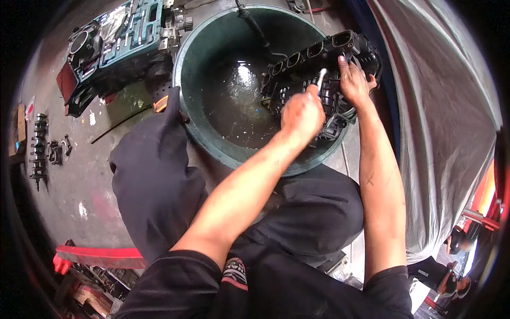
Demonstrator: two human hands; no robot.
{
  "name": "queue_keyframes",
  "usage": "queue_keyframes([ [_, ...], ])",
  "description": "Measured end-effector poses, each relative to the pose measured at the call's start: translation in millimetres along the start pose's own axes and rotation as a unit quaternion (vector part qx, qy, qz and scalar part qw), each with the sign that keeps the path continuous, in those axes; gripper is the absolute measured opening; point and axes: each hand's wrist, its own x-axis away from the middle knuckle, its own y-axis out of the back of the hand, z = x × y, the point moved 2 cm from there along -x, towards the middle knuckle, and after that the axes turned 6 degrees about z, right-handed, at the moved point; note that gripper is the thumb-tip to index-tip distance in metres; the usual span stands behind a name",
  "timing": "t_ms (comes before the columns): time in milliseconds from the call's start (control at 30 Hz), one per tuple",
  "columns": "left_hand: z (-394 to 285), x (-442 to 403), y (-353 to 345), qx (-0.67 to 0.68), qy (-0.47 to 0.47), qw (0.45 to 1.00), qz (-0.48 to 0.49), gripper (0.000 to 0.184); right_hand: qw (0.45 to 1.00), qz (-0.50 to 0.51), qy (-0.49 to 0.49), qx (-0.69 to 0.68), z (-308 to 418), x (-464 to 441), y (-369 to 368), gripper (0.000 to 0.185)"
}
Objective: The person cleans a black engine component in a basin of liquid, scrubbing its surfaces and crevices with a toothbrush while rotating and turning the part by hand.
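Note:
My left hand point(303, 114), slightly blurred, is closed around a slim white-ended tool point(322, 77). The tool's working end is hidden by the hand and the part beneath it. A black intake manifold point(305, 69) with a row of oval ports rests tilted over the right side of a big round green tub point(186, 125). At its upper right end, my right hand point(355, 82) grips the manifold, thumb on top near the last port. Dark, shiny liquid point(234, 101) lies in the bottom of the tub.
A dark hose point(254, 26) hangs into the tub. At upper left stand an engine block point(85, 48) and a teal tool case point(133, 34). A camshaft-like part point(39, 151) lies on the floor at far left. Grey sheeting point(435, 106) hangs at right; people point(441, 276) are at lower right.

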Motion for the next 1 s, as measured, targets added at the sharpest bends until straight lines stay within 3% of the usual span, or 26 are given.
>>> queue_keyframes([
  [100, -23.0, 35.5, 9.6, 0.032, 0.01, 0.999, 0.002, 0.015, 0.997, 0.066, -0.022, 0.016, 1.3, -1.6, 6.2, 0.07],
  [133, -18.8, 27.7, 6.0, 0.007, 0.007, 1.0, 0.01, 0.016, 0.999, 0.025, 0.001, 0.022, -9.7, -5.3, -4.6, 0.068],
  [200, -4.8, 1.8, 1.3, -0.012, 0.024, 0.999, 0.018, 0.014, 0.998, 0.056, -0.009, 0.033, -6.8, 4.8, -1.2, 0.066],
  [300, -21.5, 14.8, 10.5, 0.012, -0.026, 1.0, 0.001, 0.016, 0.999, 0.044, -0.01, 0.02, 0.9, 5.0, 2.6, 0.062],
  [333, -30.1, 22.6, 16.8, 0.029, -0.011, 0.999, 0.039, 0.02, 0.999, 0.048, -0.009, 0.015, 2.8, 4.7, 4.1, 0.061],
  [433, 13.0, 9.3, 2.3, -0.045, 0.048, 0.996, 0.053, 0.023, 0.998, 0.044, -0.03, 0.024, 7.6, 14.8, 8.7, 0.06],
  [500, 44.4, 6.7, 14.6, -0.101, 0.057, 0.992, 0.044, 0.027, 0.998, -0.063, -0.012, -0.01, 3.6, 23.6, -6.5, 0.05],
  [567, 84.7, 8.7, 18.8, -0.135, 0.062, 0.989, -0.012, 0.03, 0.994, -0.091, -0.005, -0.063, 14.0, 32.0, -0.8, 0.045],
  [633, 149.2, 5.4, 15.7, -0.179, 0.121, 0.976, -0.033, 0.032, 0.992, -0.094, -0.002, -0.083, 19.3, 33.5, 8.8, 0.043],
  [767, 269.3, -6.3, 19.9, -0.284, 0.377, 0.869, 0.151, 0.035, 0.985, -0.112, -0.003, -0.134, 13.7, 25.4, 4.0, 0.043],
  [900, 242.9, -8.8, 1.7, -0.365, 0.276, 0.838, 0.297, 0.038, 0.984, -0.102, -0.019, -0.148, 15.6, 25.2, 9.5, 0.035],
  [933, 187.6, -4.5, 10.5, -0.32, 0.272, 0.869, 0.261, 0.036, 0.971, -0.159, -0.008, -0.179, 12.6, 22.2, -1.1, 0.031],
  [1000, 153.2, 0.1, 13.3, -0.29, 0.2, 0.918, 0.182, 0.034, 0.97, -0.136, -0.015, -0.202, 11.8, 25.2, 4.3, 0.031],
])
